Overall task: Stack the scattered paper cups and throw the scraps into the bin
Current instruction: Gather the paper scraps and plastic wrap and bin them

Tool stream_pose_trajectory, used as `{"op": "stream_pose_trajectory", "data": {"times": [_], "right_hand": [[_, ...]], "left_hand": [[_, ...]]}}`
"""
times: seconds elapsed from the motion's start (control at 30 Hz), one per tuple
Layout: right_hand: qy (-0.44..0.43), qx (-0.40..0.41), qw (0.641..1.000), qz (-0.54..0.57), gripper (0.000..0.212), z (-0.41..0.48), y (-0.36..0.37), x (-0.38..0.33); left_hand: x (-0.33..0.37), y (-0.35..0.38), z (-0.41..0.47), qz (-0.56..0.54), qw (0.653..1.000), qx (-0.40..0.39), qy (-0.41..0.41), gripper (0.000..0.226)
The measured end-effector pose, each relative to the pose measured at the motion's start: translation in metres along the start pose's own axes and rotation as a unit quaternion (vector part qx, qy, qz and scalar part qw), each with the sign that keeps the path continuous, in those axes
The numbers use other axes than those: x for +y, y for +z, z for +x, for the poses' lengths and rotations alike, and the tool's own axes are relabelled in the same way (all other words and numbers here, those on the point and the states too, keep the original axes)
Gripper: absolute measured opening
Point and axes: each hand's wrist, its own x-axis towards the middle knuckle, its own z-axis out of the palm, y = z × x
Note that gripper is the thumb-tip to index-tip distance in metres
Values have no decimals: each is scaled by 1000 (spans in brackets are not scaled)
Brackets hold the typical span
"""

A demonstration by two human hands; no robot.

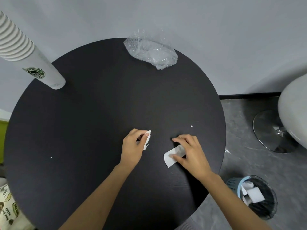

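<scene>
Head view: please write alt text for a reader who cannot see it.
Over a round black table, the left hand pinches a crumpled paper scrap and the right hand grips a flat scrap. A stack of paper cups stands far left, bubble wrap lies at the far edge, and a bin sits on the floor at right.

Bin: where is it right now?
Head view, lower right: the bin stands on the floor, beside the near-right edge of the black table.

We've got a round black table with crumpled bubble wrap at its far edge, and a grey chair off right.
</scene>
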Motion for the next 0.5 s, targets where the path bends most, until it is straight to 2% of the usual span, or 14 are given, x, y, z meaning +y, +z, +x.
{"op": "stream_pose_trajectory", "data": {"times": [0.1, 0.33, 0.5], "right_hand": [[15, -28, 999, 1, 49, 0, 0, -1], [37, -46, 998, 33, 29, 8, -1, -7], [42, -61, 997, 27, 3, 10, -2, -8]], "left_hand": [[-1, 0, 1, 2, 1000, 2, 2, 11], [1, -3, 3, 9, 1000, 7, 18, 12], [-4, -7, 8, 8, 1000, 10, 10, 12]]}}
